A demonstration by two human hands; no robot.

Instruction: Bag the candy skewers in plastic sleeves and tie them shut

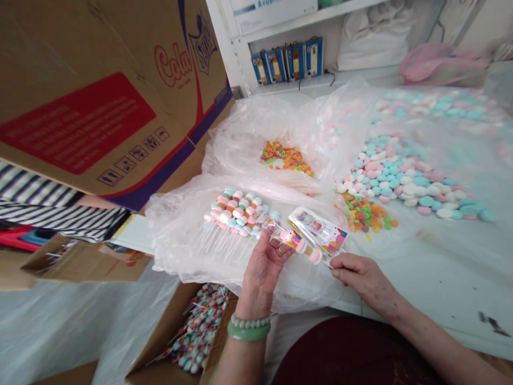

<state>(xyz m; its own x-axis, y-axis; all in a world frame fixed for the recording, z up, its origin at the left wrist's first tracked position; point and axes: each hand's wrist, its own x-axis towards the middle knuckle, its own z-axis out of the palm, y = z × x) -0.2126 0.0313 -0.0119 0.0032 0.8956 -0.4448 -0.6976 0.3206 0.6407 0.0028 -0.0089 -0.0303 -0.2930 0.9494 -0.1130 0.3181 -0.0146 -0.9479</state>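
Observation:
A candy skewer (308, 250) of pastel marshmallow discs and fruit-coloured rings lies between my hands, partly inside a printed clear wrapper (285, 235). My left hand (267, 259), with a ring and green bracelets, is closed on the wrapper. My right hand (358, 272) is pinched at the skewer's near end, where the stick mostly hides behind the fingers. Just beyond lies a stack of flat printed wrappers (320, 230). To the left, a pile of finished candy skewers (236, 214) rests on plastic sheeting, white sticks pointing toward me.
Loose pastel candies (395, 179) spread at the right, beside gummy rings (371, 214); more gummy rings (284, 156) lie farther back. A large cardboard carton (100, 64) stands left. Below the table edge, an open box (200, 326) holds many skewers. A shelf (296, 21) runs along the back.

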